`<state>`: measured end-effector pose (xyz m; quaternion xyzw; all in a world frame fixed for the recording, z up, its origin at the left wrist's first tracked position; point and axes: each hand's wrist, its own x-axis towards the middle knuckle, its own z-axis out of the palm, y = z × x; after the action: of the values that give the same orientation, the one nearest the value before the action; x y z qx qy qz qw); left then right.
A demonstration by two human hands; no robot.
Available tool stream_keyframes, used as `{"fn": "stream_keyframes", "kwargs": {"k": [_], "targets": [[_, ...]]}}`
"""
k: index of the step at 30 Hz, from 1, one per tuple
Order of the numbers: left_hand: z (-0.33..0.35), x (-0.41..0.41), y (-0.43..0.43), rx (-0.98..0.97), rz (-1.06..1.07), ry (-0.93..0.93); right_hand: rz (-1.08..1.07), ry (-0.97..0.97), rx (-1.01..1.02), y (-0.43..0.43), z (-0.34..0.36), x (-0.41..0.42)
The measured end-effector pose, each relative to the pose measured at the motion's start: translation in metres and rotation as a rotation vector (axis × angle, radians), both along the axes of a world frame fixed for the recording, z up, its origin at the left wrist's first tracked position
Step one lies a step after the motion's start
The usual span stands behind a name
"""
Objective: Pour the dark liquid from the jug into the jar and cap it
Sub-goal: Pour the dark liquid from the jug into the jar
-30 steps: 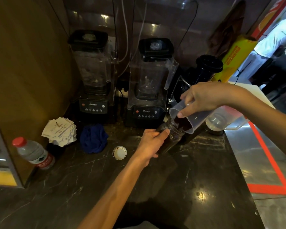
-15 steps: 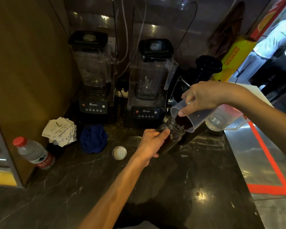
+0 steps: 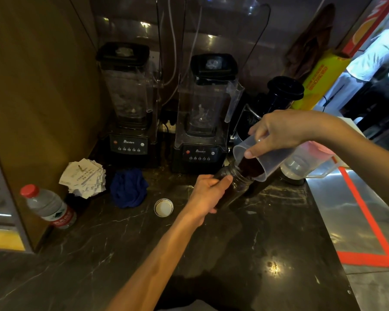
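right hand point(image 3: 281, 131) grips tilted jug point(image 3: 259, 160), left hand point(image 3: 208, 194) holds jar point(image 3: 238, 182); a steeper tilt could overflow the narrow mouth onto worktop point(image 3: 234, 254).

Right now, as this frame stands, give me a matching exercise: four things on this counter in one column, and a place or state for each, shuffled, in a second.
Things:
1. jug
2. jar
3. lid
4. blue cloth

States:
a. crumpled beside the paper slips
b. tipped, held by the right hand
c. lying loose on the counter
d. gripped by the left hand

Pairs: 1-b, 2-d, 3-c, 4-a
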<state>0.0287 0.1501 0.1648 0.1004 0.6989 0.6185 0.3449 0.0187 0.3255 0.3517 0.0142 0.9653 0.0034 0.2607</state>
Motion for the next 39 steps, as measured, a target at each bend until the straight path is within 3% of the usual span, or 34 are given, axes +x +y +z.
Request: {"fn": "stream_keyframes", "kwargs": {"k": [39], "targets": [[0.013, 0.001, -0.004, -0.007, -0.011, -0.01, 0.019, 0.023, 0.001, -0.004, 0.007, -0.002]]}}
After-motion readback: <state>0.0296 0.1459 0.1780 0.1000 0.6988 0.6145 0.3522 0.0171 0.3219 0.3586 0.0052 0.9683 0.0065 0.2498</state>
